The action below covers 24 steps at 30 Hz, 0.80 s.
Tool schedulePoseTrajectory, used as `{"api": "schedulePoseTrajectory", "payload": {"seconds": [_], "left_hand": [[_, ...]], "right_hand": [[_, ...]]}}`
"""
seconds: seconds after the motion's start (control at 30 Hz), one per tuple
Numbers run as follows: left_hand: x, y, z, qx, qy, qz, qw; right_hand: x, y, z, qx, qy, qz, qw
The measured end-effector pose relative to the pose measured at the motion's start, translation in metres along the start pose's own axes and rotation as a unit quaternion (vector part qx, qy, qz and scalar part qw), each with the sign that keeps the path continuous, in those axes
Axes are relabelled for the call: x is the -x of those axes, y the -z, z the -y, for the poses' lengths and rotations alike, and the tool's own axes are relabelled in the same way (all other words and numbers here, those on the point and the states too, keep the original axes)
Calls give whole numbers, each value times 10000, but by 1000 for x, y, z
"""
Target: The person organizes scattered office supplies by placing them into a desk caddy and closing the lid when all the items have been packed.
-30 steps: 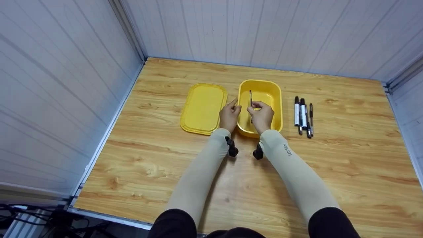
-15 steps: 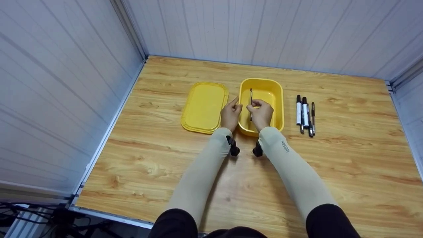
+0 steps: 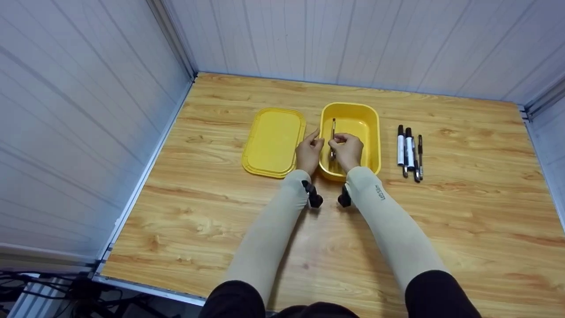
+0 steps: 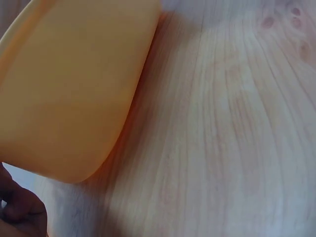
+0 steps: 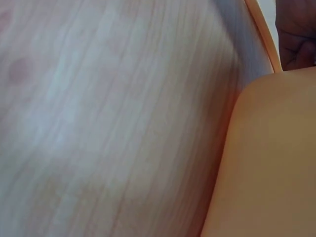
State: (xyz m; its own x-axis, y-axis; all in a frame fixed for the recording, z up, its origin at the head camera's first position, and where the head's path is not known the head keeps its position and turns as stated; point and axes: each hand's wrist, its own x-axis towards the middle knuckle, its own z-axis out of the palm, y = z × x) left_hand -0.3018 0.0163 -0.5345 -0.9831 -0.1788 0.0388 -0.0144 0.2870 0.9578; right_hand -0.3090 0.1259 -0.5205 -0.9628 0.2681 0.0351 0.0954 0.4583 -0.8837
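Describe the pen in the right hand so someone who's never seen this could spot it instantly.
On the table, find the open yellow box right of the flat yellow lid. Within its opening, toward the left, a slim dark pen runs front to back. Unlike the markers and loose pens to the box's right, this one is pinched in the right hand.

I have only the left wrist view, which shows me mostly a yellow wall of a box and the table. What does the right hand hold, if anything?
Observer: In the head view, the right hand pinches a pen over the open box.
Operator: Thank you. And where is the lid?
Observer: The lid lies on the table, to the left of the box.
Operator: Are there some markers too?
Observer: Yes, two white markers with black caps lie to the right of the box.
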Motion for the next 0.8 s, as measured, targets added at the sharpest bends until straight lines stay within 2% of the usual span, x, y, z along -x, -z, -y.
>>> {"api": "schedulePoseTrajectory", "payload": {"seconds": [0.23, 0.43, 0.8], "left_hand": [[1, 0, -2, 174, 119, 2, 9998], [-1, -1, 0, 190, 201, 21, 9996], [0, -1, 3, 273, 246, 109, 9993]], "right_hand": [[-1, -2, 0, 152, -107, 291, 9994], [-3, -4, 0, 527, 58, 467, 9975], [-5, -7, -6, 603, 78, 703, 9957]]}}
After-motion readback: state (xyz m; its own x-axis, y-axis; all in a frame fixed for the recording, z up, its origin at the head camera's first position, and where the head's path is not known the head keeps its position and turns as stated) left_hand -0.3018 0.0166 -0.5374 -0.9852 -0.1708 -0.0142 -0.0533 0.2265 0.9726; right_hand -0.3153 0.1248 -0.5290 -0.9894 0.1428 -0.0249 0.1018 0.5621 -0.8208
